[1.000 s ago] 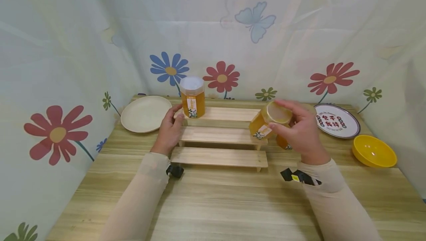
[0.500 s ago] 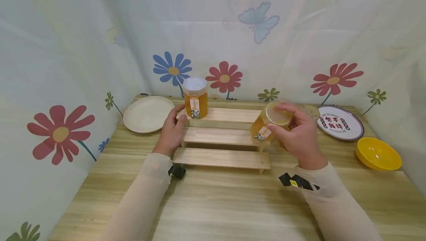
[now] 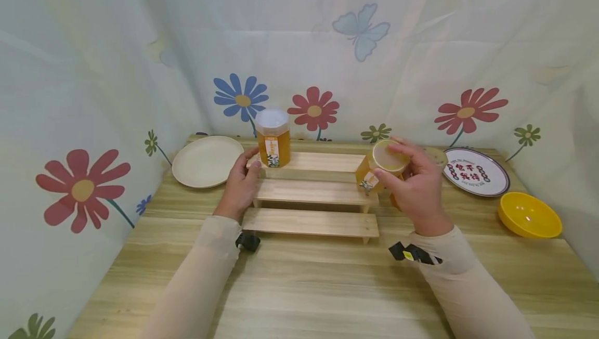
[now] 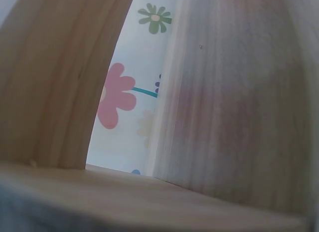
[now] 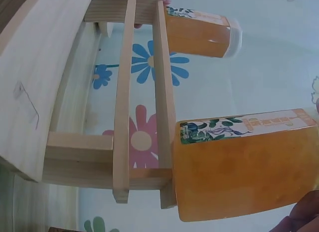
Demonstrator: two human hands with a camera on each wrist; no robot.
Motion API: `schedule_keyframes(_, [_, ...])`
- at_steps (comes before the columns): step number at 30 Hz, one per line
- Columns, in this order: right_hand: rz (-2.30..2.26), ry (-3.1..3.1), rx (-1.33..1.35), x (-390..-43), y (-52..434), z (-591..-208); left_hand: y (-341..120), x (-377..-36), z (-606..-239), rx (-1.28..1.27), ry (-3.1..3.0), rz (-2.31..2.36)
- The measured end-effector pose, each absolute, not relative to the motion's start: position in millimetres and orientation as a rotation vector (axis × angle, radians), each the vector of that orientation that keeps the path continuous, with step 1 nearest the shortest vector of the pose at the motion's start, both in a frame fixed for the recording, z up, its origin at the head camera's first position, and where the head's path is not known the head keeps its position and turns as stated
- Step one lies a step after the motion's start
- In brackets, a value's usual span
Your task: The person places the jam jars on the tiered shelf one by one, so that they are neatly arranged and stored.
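In the head view, my left hand (image 3: 237,184) grips the left end of a three-step wooden rack (image 3: 309,220) at its top step. A honey jar (image 3: 273,147) with a white lid stands upright on that step's left end, close to the fingers. My right hand (image 3: 418,185) holds a second honey jar (image 3: 368,177) by its lid end, tilted, at the rack's right end. The right wrist view has this held jar (image 5: 244,167) close to the top slats; whether they touch, I cannot tell. Behind the right hand a sliver of orange (image 3: 394,201) shows, mostly hidden.
On the left lies a cream plate (image 3: 207,162). A white plate with red characters (image 3: 476,171) and a yellow bowl (image 3: 530,215) are on the right. A pale round disc (image 3: 436,156) sits partly behind the right hand. Floral cloth (image 3: 299,42) hangs behind the wooden table (image 3: 304,287).
The jar in my right hand has shifted slightly up and to the right. The orange thing behind that hand is more covered than before. My left hand stays on the rack.
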State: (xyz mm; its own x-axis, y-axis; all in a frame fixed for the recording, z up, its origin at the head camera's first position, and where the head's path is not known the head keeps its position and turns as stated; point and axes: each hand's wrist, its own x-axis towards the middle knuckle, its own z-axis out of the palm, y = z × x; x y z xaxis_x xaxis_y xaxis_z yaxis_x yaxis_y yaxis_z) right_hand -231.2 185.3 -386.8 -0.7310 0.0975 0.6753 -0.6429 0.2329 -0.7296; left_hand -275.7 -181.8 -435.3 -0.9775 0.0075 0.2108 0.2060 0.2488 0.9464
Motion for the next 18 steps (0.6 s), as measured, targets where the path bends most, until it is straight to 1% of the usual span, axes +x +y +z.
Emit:
schedule_keyframes(4, [1.522,-1.94,0.469,-232.4,188.3,-387.7,-181.5,-276.8,-436.6,-0.206,-2.345,-1.813])
schedule_keyframes(11, [1.632,-1.962,0.481,-232.0,189.6,-384.6,-181.0,-278.3,-436.6,-0.182,-2.372,-1.793])
schedule_keyframes(18, [1.626,-1.99,0.507,-231.7,189.1,-381.3,-185.5,-295.9,-460.8,-0.158,-2.361,-1.781])
